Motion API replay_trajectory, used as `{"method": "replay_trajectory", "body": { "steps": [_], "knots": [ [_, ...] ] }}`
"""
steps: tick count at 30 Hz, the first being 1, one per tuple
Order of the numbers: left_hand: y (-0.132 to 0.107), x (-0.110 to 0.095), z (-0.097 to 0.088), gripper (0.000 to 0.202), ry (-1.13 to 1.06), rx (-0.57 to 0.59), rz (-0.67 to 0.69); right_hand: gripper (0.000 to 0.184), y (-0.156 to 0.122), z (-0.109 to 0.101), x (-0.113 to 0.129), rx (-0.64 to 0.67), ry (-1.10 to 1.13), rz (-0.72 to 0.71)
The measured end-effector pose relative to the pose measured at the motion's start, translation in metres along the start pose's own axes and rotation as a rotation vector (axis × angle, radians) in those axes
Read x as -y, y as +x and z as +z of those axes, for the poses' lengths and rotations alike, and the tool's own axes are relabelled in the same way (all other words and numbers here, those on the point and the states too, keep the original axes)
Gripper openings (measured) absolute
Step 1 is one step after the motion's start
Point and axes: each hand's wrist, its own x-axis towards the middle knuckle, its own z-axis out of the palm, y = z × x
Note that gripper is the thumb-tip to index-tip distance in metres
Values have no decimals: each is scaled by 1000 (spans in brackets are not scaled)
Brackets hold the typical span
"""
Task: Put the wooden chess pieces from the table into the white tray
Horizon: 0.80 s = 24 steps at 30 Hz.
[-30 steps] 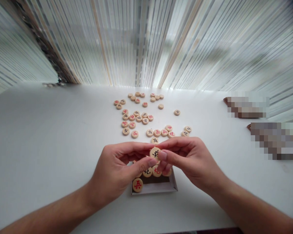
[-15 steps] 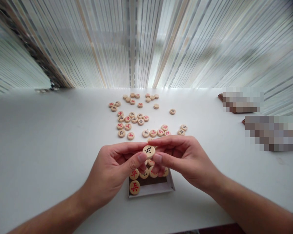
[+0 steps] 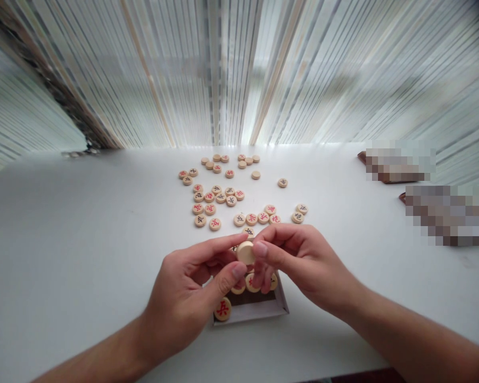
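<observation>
My left hand [image 3: 191,290] and my right hand [image 3: 299,260] meet above a small shallow box [image 3: 279,306] near the table's front edge. Both pinch one round wooden chess piece [image 3: 246,252] between thumbs and fingers; its blank face is turned toward me. Inside the box lie several pieces, one with a red character [image 3: 222,309] at its front left corner. The hands hide most of the box.
Several more wooden chess pieces [image 3: 219,194] with red or black characters are scattered on the white table [image 3: 83,239] beyond the hands. Two blurred objects [image 3: 447,213] lie at the right. Striped blinds [image 3: 239,69] hang behind the far edge.
The piece between my fingers has turned over: its black character faced me before, now the blank side shows. My hands stayed in about the same place.
</observation>
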Motion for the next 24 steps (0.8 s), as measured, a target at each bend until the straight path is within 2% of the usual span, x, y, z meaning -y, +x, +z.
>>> {"method": "replay_trajectory", "body": {
  "steps": [6, 11, 16, 24],
  "knots": [
    [0, -1, 0, 35, -74, 69, -11, 38, 0, -1, -2, 11, 16, 48],
    [0, -1, 0, 35, -33, 86, 1, 34, 0, -1, -1, 13, 54, 65],
    [0, -2, -2, 30, 72, 58, 87, 31, -2, -1, 1, 53, 36, 90],
    [-1, 1, -6, 34, 233, 65, 253, 26, -3, 0, 1, 78, 41, 101]
  ]
}}
